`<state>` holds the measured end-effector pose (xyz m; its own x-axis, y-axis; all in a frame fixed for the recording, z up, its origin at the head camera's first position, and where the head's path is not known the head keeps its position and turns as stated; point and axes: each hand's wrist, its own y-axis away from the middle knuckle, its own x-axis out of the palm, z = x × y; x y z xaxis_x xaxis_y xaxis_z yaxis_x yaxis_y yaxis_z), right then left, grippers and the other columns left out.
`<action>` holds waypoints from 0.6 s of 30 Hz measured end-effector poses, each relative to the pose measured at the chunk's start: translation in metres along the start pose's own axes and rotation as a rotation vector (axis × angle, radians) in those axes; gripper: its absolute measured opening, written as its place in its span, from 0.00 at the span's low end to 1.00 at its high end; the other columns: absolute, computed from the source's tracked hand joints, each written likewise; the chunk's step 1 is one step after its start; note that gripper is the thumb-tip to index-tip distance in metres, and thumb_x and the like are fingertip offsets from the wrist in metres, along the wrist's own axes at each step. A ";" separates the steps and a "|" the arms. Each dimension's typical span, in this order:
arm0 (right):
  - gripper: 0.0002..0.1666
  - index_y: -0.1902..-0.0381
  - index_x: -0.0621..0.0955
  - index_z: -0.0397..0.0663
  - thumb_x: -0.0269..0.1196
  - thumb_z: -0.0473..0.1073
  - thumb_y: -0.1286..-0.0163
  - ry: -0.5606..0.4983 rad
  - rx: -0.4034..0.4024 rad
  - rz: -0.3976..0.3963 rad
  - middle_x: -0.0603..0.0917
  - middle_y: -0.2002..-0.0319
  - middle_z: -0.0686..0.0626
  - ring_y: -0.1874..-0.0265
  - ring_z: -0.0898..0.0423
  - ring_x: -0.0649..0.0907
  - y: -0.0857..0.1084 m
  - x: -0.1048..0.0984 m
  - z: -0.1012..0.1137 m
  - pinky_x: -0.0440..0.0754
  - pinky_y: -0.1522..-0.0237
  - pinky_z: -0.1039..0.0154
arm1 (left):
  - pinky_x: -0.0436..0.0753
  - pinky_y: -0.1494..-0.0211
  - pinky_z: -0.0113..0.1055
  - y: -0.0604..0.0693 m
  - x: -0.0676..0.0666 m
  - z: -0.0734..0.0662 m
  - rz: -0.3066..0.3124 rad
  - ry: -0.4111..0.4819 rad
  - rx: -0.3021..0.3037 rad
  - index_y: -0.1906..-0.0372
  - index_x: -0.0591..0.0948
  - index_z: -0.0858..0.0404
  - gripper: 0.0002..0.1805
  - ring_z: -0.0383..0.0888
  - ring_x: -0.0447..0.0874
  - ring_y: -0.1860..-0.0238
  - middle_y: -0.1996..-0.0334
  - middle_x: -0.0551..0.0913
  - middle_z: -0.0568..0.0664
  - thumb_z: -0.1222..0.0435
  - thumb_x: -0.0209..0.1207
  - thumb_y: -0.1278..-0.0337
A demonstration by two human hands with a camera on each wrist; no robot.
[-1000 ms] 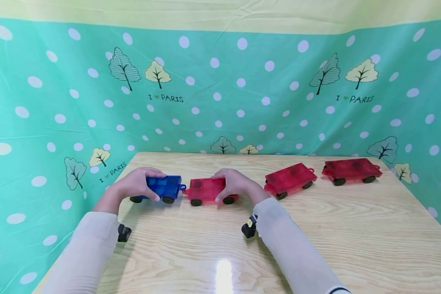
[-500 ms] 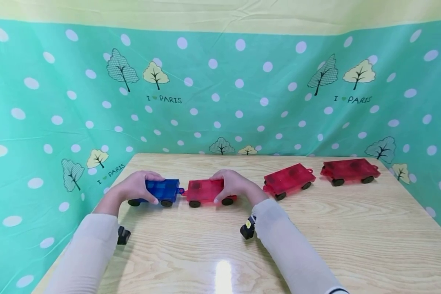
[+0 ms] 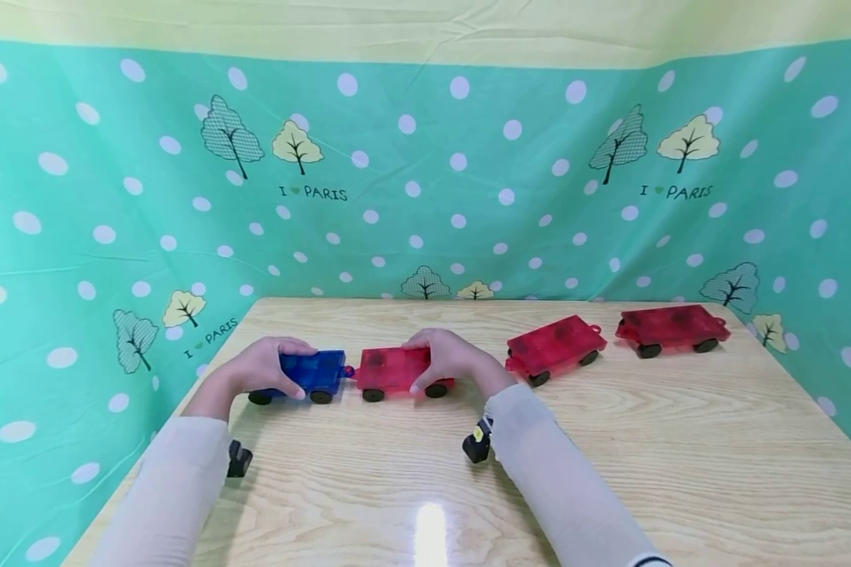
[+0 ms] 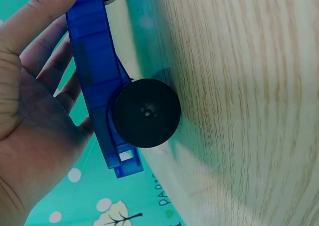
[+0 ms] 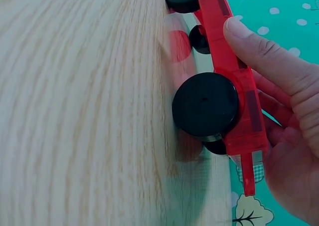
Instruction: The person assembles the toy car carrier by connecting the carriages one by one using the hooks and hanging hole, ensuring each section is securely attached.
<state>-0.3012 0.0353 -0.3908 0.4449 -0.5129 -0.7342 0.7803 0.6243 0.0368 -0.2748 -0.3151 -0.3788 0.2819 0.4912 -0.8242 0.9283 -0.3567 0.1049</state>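
My left hand grips a blue see-through toy train car from above, thumb on the near side. In the left wrist view the thumb lies along the blue side wall, near a black wheel. To its right, my right hand holds a red toy train car the same way; its thumb presses the red side in the right wrist view. Both cars are in line on the table. Between them the blue ring and the red car's hook overlap; whether they are linked is too small to tell.
Two more red train cars stand farther right on the wooden table: one angled, the other near the back right corner. A green dotted cloth hangs behind and beside the table. Small black cameras hang at both wrists.
The blue car has come down slightly in my left hand, and its ring now sits lower, with red showing inside it. The right hand and red car stay about where they were.
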 end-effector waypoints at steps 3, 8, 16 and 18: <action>0.46 0.36 0.77 0.47 0.81 0.45 0.55 0.003 0.007 -0.002 0.75 0.37 0.49 0.36 0.51 0.71 0.000 0.000 0.000 0.69 0.35 0.59 | 0.65 0.35 0.62 -0.001 0.000 0.001 0.001 -0.004 0.002 0.39 0.78 0.65 0.44 0.68 0.64 0.35 0.38 0.73 0.65 0.59 0.81 0.71; 0.44 0.37 0.78 0.46 0.81 0.44 0.54 0.004 -0.009 -0.003 0.76 0.38 0.49 0.37 0.51 0.72 0.003 0.000 0.000 0.69 0.36 0.60 | 0.64 0.35 0.62 0.000 -0.001 -0.001 0.007 -0.010 -0.007 0.38 0.78 0.65 0.44 0.68 0.64 0.35 0.37 0.73 0.65 0.60 0.81 0.71; 0.44 0.36 0.77 0.50 0.80 0.48 0.52 -0.039 -0.005 -0.048 0.75 0.36 0.52 0.34 0.52 0.69 0.013 -0.005 -0.001 0.68 0.34 0.56 | 0.64 0.35 0.63 0.000 -0.001 0.000 0.010 -0.001 -0.003 0.38 0.78 0.66 0.45 0.69 0.63 0.34 0.37 0.73 0.65 0.60 0.81 0.70; 0.44 0.35 0.77 0.51 0.79 0.48 0.52 -0.045 -0.008 -0.066 0.74 0.36 0.53 0.33 0.51 0.68 0.016 -0.006 -0.002 0.67 0.34 0.54 | 0.63 0.35 0.63 0.000 -0.001 0.001 0.008 0.000 -0.006 0.38 0.78 0.65 0.45 0.69 0.62 0.34 0.37 0.72 0.65 0.60 0.81 0.71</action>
<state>-0.2924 0.0497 -0.3870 0.4123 -0.5792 -0.7033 0.8052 0.5928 -0.0162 -0.2749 -0.3163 -0.3783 0.2890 0.4883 -0.8234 0.9275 -0.3559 0.1145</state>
